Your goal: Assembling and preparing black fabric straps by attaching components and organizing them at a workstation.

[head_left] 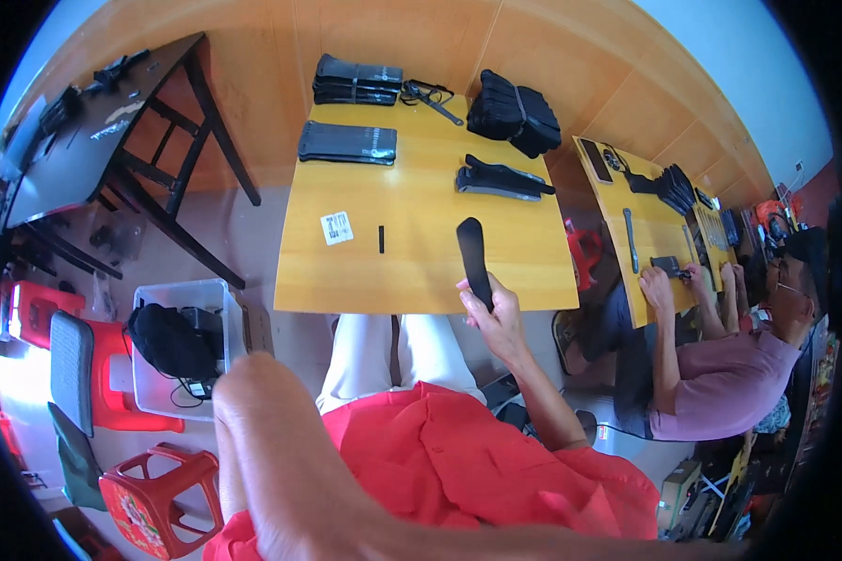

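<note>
Fingers (485, 301) of right hand (496, 318) grip black strap (473, 257).

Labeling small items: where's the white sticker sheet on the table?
In the head view, the white sticker sheet lies flat on the left part of the yellow wooden table, just left of a small black stick, below the flat black stack.

One small white rectangular label (337, 227) with dark printed marks lies flat on the yellow wooden table (421, 271), left of centre, near a short black strip (381, 239); no packages, signs or screens discernible.
</note>
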Available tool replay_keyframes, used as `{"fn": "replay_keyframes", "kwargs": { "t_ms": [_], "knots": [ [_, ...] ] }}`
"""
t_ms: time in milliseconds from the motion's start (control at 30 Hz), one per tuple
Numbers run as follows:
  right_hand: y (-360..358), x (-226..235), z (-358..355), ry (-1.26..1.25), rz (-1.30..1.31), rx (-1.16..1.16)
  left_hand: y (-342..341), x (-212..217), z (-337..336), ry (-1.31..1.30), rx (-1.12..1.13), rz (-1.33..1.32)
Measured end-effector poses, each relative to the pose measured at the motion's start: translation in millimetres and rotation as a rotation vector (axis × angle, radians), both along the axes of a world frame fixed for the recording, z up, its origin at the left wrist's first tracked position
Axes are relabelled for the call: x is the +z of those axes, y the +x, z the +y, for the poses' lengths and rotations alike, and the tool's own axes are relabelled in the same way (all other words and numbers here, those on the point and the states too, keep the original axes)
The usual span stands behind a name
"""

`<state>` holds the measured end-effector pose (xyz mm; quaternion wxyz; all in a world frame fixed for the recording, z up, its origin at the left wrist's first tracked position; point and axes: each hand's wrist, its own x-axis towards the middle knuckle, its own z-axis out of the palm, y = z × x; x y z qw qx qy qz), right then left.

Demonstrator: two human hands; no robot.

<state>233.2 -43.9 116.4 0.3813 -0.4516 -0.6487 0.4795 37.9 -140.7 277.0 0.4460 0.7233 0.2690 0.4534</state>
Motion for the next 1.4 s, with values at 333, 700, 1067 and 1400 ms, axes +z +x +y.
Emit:
{"fn": "replay_keyframes", "kwargs": {
  "t_ms": [333,700,1067,1400],
  "knots": [
    [-8,-12,0,0.132,-0.17,0.088,7,21,10,0.088,0.084,0.187],
    [-11,-23,-9,0.21,-0.14,0.052,14,78,37,0.43,0.239,0.368],
    [-6,-31,7,0.231,-0.224,0.095,59,105,43,0.618,0.323,0.489],
    [-14,-31,2,0.175,-0.231,0.113,62,112,16,0.672,0.715,0.571]
  ]
}}
